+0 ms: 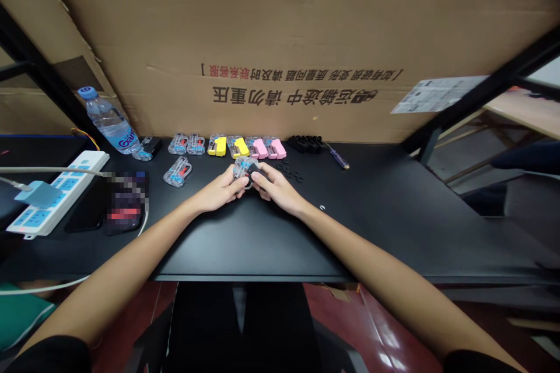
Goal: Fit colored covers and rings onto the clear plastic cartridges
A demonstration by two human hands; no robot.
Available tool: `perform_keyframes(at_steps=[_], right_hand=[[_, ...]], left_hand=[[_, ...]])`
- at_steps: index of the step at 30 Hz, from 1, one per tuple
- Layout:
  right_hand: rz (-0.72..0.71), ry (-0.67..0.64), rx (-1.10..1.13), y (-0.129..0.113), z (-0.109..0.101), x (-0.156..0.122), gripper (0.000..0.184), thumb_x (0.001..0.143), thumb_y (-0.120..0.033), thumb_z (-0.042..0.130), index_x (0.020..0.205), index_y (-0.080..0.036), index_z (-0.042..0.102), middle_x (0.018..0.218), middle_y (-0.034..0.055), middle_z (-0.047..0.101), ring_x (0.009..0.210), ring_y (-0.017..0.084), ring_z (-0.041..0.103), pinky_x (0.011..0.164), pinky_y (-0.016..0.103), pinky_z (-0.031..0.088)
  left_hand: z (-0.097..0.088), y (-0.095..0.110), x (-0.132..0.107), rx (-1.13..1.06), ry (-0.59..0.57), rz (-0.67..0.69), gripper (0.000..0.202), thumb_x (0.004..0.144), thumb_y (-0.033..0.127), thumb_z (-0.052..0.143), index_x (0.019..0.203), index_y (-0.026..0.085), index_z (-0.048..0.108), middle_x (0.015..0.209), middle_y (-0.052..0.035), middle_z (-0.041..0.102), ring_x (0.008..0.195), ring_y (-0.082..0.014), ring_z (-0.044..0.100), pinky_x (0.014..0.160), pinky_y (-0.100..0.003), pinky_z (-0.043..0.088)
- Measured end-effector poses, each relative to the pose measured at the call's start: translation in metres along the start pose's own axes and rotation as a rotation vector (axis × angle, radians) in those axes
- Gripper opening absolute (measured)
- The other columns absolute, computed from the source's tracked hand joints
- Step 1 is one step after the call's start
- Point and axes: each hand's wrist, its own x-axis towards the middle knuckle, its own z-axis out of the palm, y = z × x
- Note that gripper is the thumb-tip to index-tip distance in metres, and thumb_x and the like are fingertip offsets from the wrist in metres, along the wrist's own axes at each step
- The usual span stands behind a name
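Over the middle of the black table, my left hand point(226, 189) is closed round the left side of a clear plastic housing point(243, 164) with blue parts inside. My right hand point(275, 186) meets it from the other side, its fingers closed on a black plastic part point(253, 168) lying against the housing. Fingers hide much of both pieces, and whether they are joined I cannot tell. Beyond the hands stand similar housings: two with yellow parts point(238, 147), two with pink parts point(275, 148) and clear ones point(195, 144). Another clear housing point(177, 171) lies to the left.
Black parts point(306, 144) and a screwdriver point(339, 158) lie at the back right, with several small black rings point(289, 175) nearer me. At left are a water bottle point(111, 122), a white power strip point(61, 192) and cables. A cardboard sheet point(280, 29) walls off the back.
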Motion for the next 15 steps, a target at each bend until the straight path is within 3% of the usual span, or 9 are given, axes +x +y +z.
perform_keyframes(at_steps=[9, 15], right_hand=[[-0.023, 0.022, -0.032, 0.0, 0.001, -0.001, 0.05, 0.097, -0.067, 0.07, 0.119, -0.022, 0.062, 0.074, -0.0065, 0.05, 0.053, 0.009, 0.04, 0.045, 0.023, 0.033], [-0.072, 0.167, -0.005, -0.002, -0.005, 0.004, 0.061, 0.092, -0.065, 0.077, 0.132, -0.021, 0.063, 0.084, -0.0008, 0.067, 0.054, 0.01, 0.05, 0.048, 0.026, 0.046]], left_hand=[[0.001, 0.007, -0.002, 0.092, 0.053, 0.011, 0.043, 0.106, 0.064, 0.054, 0.111, 0.022, 0.046, 0.079, 0.0036, 0.057, 0.06, -0.0108, 0.049, 0.056, -0.024, 0.04], [-0.01, 0.007, 0.003, 0.108, 0.17, 0.06, 0.039, 0.105, 0.059, 0.057, 0.113, 0.02, 0.052, 0.093, -0.0011, 0.067, 0.063, -0.0113, 0.059, 0.061, -0.026, 0.049]])
